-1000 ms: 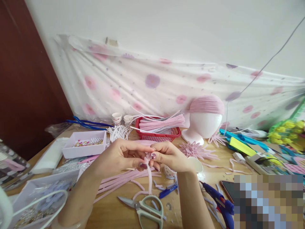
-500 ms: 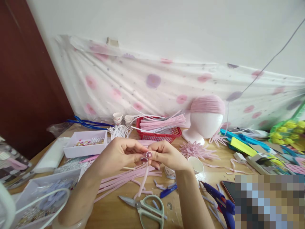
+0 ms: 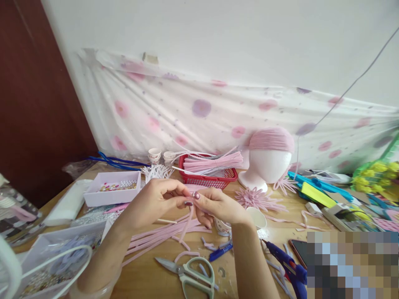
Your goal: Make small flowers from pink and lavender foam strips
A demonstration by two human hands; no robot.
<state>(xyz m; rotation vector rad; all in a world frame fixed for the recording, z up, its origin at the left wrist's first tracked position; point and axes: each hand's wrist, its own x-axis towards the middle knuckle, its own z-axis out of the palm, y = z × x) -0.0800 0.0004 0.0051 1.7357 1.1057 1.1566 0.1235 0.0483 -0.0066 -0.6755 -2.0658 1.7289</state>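
My left hand [image 3: 154, 203] and my right hand [image 3: 218, 204] meet above the wooden table [image 3: 149, 274]. Both pinch the top of one pink pipe cleaner [image 3: 186, 226], fingertips touching. Its free end hangs down and left toward a pile of pink pipe cleaners [image 3: 156, 236] lying on the table under my hands. Pale green scissors [image 3: 190, 272] lie just in front, near a curled pink offcut [image 3: 187, 254].
A red basket [image 3: 208, 179] of pink pipe cleaners stands behind, beside a white foam head [image 3: 268, 164] with a pink cap. White trays [image 3: 110, 194] of beads sit at left. A blue glue gun [image 3: 285, 265], a paper cup [image 3: 258, 216] and a pink flower [image 3: 257, 197] lie at right.
The hanging pipe cleaner has swung from straight down to slanting left and looks shorter below my fingers. My hands stayed together and shifted slightly as my fingers worked.
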